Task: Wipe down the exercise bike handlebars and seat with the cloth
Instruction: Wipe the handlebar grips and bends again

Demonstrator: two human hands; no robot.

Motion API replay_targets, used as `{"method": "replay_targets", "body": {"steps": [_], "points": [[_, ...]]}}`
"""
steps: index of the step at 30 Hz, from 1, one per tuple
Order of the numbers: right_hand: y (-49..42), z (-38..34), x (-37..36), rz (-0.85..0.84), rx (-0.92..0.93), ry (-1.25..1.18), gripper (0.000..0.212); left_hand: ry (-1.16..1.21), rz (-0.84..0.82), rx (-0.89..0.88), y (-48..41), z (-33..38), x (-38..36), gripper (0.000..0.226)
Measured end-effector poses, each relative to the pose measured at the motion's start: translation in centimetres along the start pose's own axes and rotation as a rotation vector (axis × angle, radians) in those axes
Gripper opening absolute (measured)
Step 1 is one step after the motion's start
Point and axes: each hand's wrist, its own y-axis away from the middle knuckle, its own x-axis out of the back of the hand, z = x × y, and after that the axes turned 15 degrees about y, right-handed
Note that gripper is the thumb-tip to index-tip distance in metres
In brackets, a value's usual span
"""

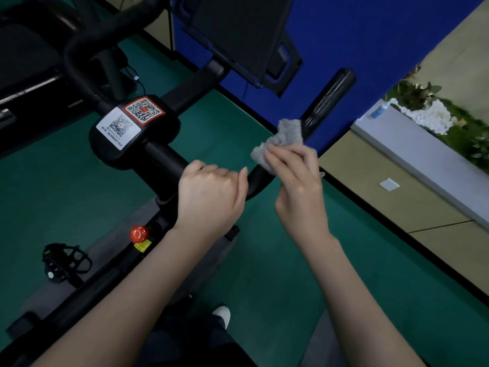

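The black exercise bike handlebar (328, 99) runs from a centre block with two QR stickers (132, 120) out to the right and bends up into a horn. My left hand (209, 194) grips the bar just right of the centre block, fingers curled over it. My right hand (296, 176) holds a crumpled grey cloth (280, 141) against the bend of the right horn. The left horn (87, 46) curves away at the upper left. The seat is out of view.
A dark screen on a bracket (238, 30) stands ahead of the bar. Below are the bike frame with a red knob (138, 233) and a caged pedal (63, 260). Green floor lies all around, with a blue partition (370, 49) behind and a white ledge with plants (423, 133) at right.
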Motion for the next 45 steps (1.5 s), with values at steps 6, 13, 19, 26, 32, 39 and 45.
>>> {"method": "replay_targets", "body": {"steps": [6, 13, 19, 26, 32, 39, 45], "points": [[-0.9, 0.9, -0.3, 0.010, -0.112, 0.000, 0.050, -0.016, -0.033, 0.002, -0.2, 0.0, 0.3, 0.049], [2.2, -4.0, -0.7, 0.144, -0.426, -0.243, 0.053, -0.017, -0.078, -0.004, -0.1, -0.1, 0.8, 0.049], [2.6, -8.6, -1.4, 0.200, -1.121, -0.828, 0.046, 0.058, -0.139, -0.020, 0.3, -0.7, 1.7, 0.045], [3.9, -10.9, -0.8, 0.067, -1.296, -1.393, 0.041, 0.216, -0.276, -0.073, 0.2, -1.5, 3.1, 0.034], [2.8, -9.9, -0.4, 0.133, -1.391, -1.372, 0.039, 0.251, -0.314, -0.097, 0.2, -2.2, 3.9, 0.035], [4.7, -11.4, 0.9, 0.168, -1.347, -1.119, 0.040, 0.257, -0.350, -0.100, 0.7, -4.9, 5.0, 0.045], [2.9, -12.0, 0.9, 0.251, -0.810, -0.411, 0.051, 0.297, -0.395, -0.111, 0.4, -6.6, 5.9, 0.050]]}}
